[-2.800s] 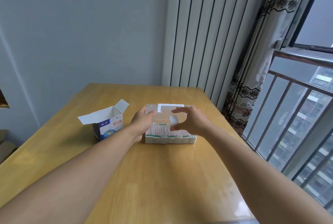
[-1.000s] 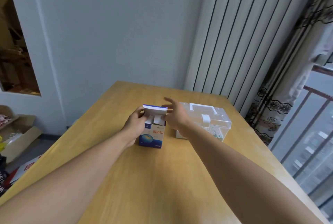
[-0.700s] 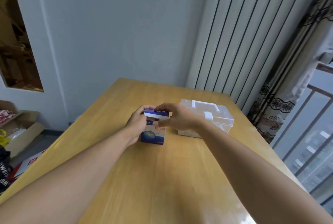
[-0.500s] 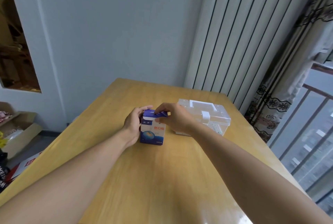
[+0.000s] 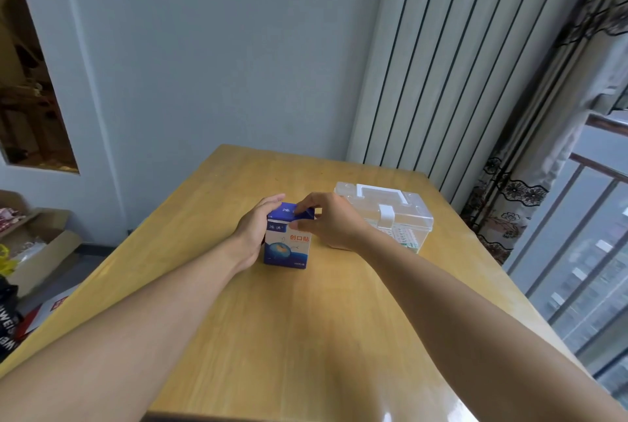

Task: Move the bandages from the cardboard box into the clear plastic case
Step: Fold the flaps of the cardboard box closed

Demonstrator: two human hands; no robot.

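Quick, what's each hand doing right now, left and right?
Left hand: grip around the side of the cardboard box, holding it upright.
Right hand: fingers pinching the box's top flap, beside the closed clear plastic case.

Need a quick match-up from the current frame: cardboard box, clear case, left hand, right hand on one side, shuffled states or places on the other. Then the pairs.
Things:
1. cardboard box
2. clear plastic case
3. left hand
4. right hand

States or places:
A. lid down, white latch at the front
B. grips the box's left side
C. upright on the table, top flap folded down
D. fingertips on the blue top flap

Pairs: 1-C, 2-A, 3-B, 4-D
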